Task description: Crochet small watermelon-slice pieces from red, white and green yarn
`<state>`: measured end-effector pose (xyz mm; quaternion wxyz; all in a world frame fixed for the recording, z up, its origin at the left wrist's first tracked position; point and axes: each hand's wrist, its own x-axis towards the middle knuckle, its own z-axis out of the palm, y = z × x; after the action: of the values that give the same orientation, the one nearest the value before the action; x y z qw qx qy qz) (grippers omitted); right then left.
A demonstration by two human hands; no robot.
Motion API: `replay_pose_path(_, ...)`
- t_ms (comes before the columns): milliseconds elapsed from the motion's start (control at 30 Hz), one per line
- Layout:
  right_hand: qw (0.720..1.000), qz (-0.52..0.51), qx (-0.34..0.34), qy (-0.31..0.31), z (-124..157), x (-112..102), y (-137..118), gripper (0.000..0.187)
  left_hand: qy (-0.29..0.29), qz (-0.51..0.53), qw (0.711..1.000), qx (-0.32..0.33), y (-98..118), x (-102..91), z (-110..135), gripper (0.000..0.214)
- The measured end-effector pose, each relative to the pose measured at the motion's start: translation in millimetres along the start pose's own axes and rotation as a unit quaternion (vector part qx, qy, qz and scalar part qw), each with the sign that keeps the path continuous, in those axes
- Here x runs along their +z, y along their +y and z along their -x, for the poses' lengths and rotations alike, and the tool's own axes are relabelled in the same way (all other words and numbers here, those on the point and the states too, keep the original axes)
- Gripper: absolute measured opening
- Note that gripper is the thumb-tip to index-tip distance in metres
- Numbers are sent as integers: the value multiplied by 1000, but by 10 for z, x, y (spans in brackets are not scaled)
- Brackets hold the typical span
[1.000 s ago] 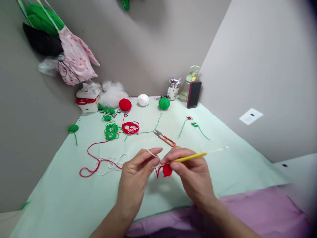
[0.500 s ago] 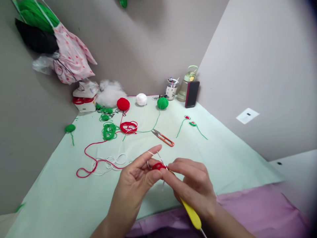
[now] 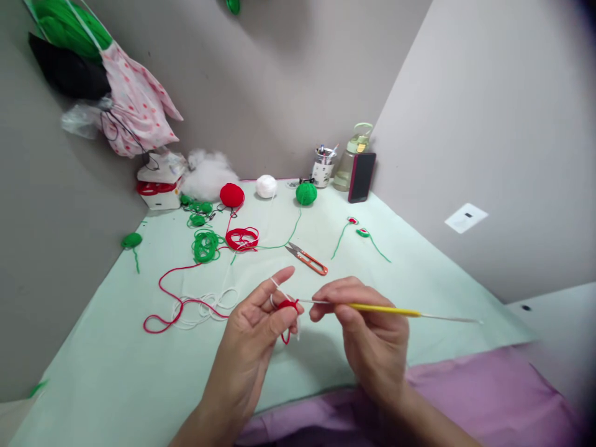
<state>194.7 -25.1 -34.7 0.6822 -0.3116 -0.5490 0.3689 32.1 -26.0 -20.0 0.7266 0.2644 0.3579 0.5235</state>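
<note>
My left hand (image 3: 254, 332) pinches a small red crochet piece (image 3: 287, 305) between thumb and middle finger, with white yarn (image 3: 274, 285) looped over the raised index finger. My right hand (image 3: 367, 329) grips a yellow-handled crochet hook (image 3: 386, 309) held level, its metal tip reaching left into the red piece. A short red tail hangs below the piece. Both hands hover over the pale green table cover (image 3: 419, 292) near its front edge.
Orange thread snips (image 3: 308, 259) lie just beyond my hands. Loose red and white yarn (image 3: 186, 307) trails left. Red (image 3: 231, 195), white (image 3: 266, 186) and green (image 3: 306, 194) yarn balls, green tangles (image 3: 205, 245), stuffing, a pen cup, bottle and phone (image 3: 361, 177) line the back. Purple cloth (image 3: 488, 397) covers my lap.
My right hand swung the hook from pointing down toward my lap to lying level, handle to the right. The left index finger lifted and the red piece stayed pinched.
</note>
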Motion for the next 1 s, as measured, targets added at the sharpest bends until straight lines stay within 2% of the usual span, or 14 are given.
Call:
replay_pose_path(267,987,-85,134,-13,-60,-43,-18,12,17,-34,999,23,-25,-19,-22,41)
replay_pose_path(433,996,-49,70,-31,-60,-55,14,8,44,-57,996,48,-69,-21,-1,45)
replay_pose_path(533,994,-52,73,-62,-39,-82,3,10,46,-53,996,50,-62,-13,9,41)
replay_pose_path(700,993,-9,58,-102,11,-117,-57,23,61,-6,997,39,-49,17,-9,19)
replay_pose_path(1000,991,47,46,-113,39,-127,-68,22,67,4,997,33,-31,17,-13,23)
